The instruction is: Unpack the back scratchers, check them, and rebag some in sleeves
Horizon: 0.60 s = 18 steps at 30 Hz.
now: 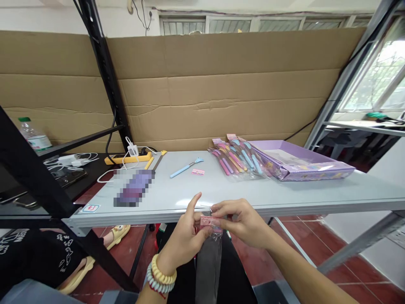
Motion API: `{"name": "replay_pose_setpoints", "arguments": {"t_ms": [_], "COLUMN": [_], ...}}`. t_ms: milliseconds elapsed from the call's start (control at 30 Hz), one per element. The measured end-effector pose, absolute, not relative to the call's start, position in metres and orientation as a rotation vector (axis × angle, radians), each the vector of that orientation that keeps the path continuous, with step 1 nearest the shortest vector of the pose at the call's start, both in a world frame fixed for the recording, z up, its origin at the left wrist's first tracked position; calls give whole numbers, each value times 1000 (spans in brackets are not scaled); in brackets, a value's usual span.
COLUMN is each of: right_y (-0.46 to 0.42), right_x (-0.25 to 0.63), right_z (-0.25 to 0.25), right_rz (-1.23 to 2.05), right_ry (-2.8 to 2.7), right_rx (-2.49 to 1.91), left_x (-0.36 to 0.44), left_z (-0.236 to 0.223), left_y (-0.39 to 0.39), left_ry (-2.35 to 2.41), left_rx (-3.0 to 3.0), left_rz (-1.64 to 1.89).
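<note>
Just in front of the table edge, a clear plastic bag with a pink header card (209, 221) hangs down over my lap. My left hand (190, 236) grips the card's left side between thumb and curled fingers, its index finger raised. The thumb and fingers of my right hand (242, 220) pinch the card's right end. A small shiny bit shows at the right fingertips, too small to name. Beyond my hands on the table lie a blue back scratcher (186, 168) with a hand-shaped end and a loose pink card (198, 172).
Several bagged back scratchers (242, 158) lie beside a purple box (316, 174) on the right. A blurred-out phone-like item (134, 188) and a yellow power strip (128, 158) are at left. Black shelf posts (101, 55) and a seated person's leg (107, 240) border the left side.
</note>
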State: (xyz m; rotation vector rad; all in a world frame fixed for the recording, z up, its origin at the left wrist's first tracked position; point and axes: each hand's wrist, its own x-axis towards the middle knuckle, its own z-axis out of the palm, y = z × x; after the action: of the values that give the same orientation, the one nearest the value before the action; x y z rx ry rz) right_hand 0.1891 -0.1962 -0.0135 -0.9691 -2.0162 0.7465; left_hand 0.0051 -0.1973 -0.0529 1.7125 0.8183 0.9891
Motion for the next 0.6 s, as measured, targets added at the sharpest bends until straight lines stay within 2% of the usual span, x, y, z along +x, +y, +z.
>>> {"name": "replay_pose_setpoints", "arguments": {"t_ms": [133, 333, 433, 600], "right_y": [-196, -193, -193, -200], "right_x": [187, 195, 201, 192], "right_z": [-29, -43, -30, -18], "right_rz": [786, 1169, 1106, 850], "right_ry": [-1909, -1560, -1555, -2042], "right_rx": [-1018, -959, -948, -993], "left_x": [-1, -14, -18, -16], "left_z": [-56, -60, -62, -58], "left_y": [-201, -208, -209, -209], "left_ry": [907, 1137, 1177, 1127], "left_rx": [1857, 2088, 2051, 1968], "left_rz": [891, 716, 720, 799]}}
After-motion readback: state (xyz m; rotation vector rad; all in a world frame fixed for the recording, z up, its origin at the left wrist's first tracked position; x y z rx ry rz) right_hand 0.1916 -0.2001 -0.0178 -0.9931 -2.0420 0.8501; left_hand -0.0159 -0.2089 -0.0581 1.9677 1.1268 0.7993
